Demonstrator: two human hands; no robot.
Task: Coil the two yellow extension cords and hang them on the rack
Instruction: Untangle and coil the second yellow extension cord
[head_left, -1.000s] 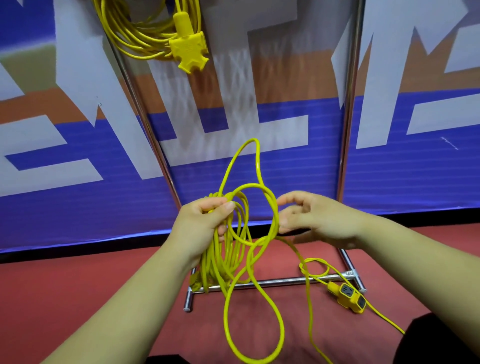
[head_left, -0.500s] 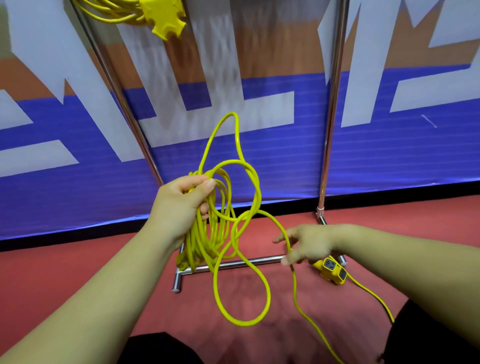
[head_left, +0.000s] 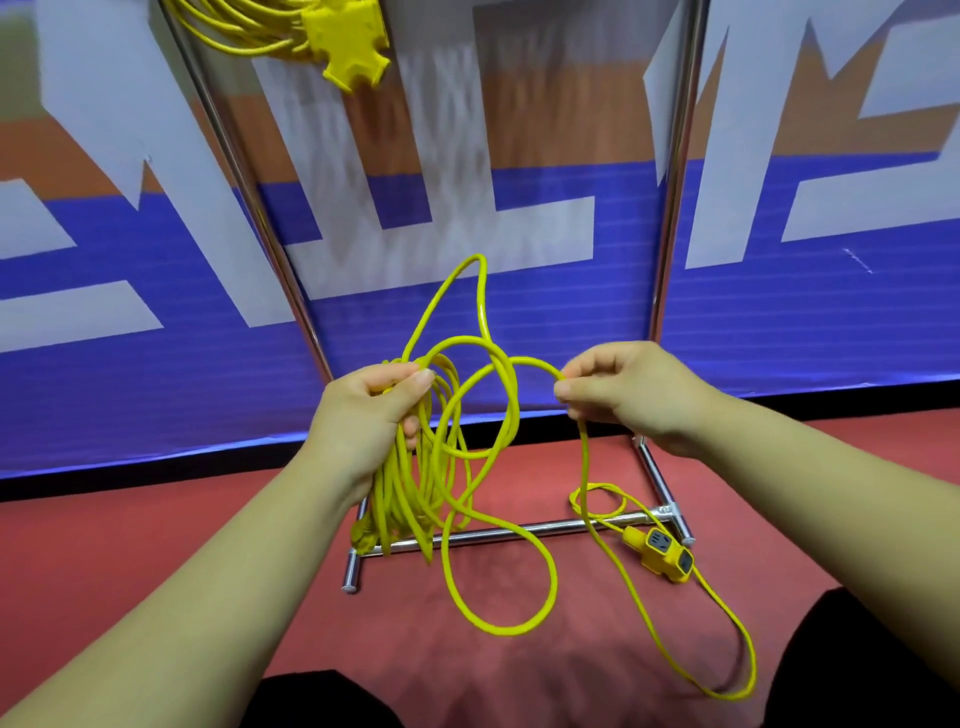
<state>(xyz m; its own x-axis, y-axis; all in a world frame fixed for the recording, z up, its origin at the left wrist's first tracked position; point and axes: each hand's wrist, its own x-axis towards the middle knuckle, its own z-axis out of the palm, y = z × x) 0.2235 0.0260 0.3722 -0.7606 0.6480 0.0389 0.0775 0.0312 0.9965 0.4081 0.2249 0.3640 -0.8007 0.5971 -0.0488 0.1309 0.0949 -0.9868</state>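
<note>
Glossy yellow cord (head_left: 415, 493) hangs in slack loops before the chrome-tube rack (head_left: 519, 530): the left hand (head_left: 363, 415) grips the bundle, and the right hand (head_left: 623, 395) pinches one strand. Its blocky socket (head_left: 665, 558) lies on the red floor (head_left: 156, 545) by the rack's base. A second coil (head_left: 249, 26) hangs high on the rack, probably from its top bar; a blue-and-white banner (head_left: 779, 338) stands behind.

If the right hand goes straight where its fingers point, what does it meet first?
Probably the right hand meets loose loops of extension cord, then the left hand gripping the coil; depth is unclear.
</note>
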